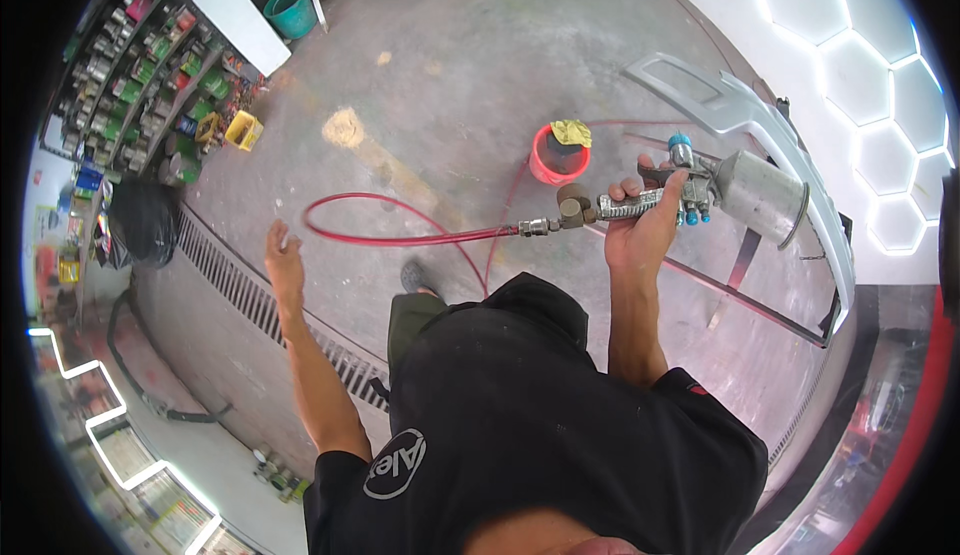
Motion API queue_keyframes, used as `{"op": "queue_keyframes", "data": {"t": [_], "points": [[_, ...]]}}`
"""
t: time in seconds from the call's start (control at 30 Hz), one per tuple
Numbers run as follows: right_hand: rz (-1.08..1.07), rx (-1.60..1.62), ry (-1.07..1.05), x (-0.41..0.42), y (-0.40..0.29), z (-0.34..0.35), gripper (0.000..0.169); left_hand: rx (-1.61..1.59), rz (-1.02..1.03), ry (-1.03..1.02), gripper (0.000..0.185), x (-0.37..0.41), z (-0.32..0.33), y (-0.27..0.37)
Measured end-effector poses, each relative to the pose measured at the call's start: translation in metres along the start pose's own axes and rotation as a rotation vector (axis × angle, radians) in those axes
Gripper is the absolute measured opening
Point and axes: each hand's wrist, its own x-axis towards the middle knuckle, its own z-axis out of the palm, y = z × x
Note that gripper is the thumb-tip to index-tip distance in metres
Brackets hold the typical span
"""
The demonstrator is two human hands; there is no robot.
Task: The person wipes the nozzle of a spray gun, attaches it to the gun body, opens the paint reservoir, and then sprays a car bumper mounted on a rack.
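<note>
My right hand (641,236) grips the handle of a gravity-feed spray gun (637,202), which lies sideways with its metal paint cup (761,198) to the right. A blue air cap (679,142) points toward the top of the view. From a pressure regulator (574,206) and coupling at the handle's end, a red air hose (390,240) loops out to the left. My left hand (285,266) is raised at the left, holding nothing, its fingers loosely bent. Beyond the gun, a silver-grey car bumper (795,146) rests on a metal stand (739,296).
A red bucket (559,172) with a yellow cloth (572,133) on its rim stands on the floor. The hose trails near my feet. A floor grate (225,258) runs at the left, near a black bag (142,225). Shelves of cans (139,71) stand upper left.
</note>
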Motion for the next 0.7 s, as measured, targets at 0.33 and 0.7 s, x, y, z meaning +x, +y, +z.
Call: {"op": "queue_keyframes", "data": {"t": [0.33, 0.7], "points": [[-0.252, -0.164, 0.053, 0.023, 0.137, 0.175, 0.034, -0.045, 0.794, -0.849, 0.064, 0.101, 0.110, 0.274], [-0.193, -0.397, 0.106, 0.146, 0.252, 0.300, 0.064, -0.137, 1.096, -1.290, 0.098, 0.273, 0.289, 0.366]]}}
